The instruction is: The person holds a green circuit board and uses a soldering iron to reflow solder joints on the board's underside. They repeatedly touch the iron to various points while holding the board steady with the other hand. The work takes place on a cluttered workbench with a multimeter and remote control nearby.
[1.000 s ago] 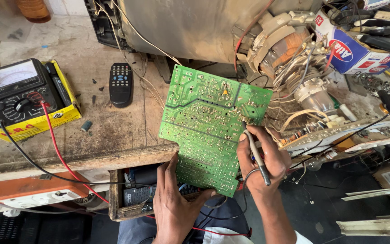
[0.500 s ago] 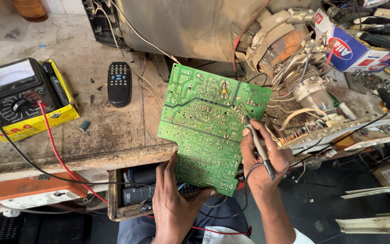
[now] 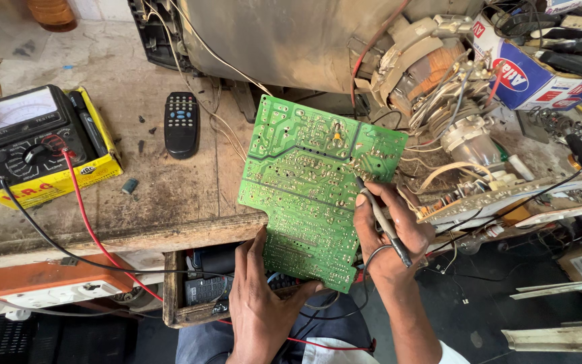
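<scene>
1. Holding the green circuit board [image 3: 311, 185] tilted up over the tabletop [image 3: 170, 195] edge, the left hand [image 3: 261, 307] has its fingers clamped on the bottom edge from below.
2. The right hand [image 3: 389, 232] has its fingers pinched together on a thin probe [image 3: 380, 219], tip touching the board's solder side.
3. The board looks light, stiff and fragile (sharp solder points); bare edges seem the safest grip.
4. A meter [image 3: 31, 135] and remote [image 3: 182, 123] lie well apart.

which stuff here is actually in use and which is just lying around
In use: green circuit board, held by left hand; probe in right hand, tip on the board; analog multimeter with red and black leads.

Lying about: remote control, cardboard box, orange power strip.
</scene>
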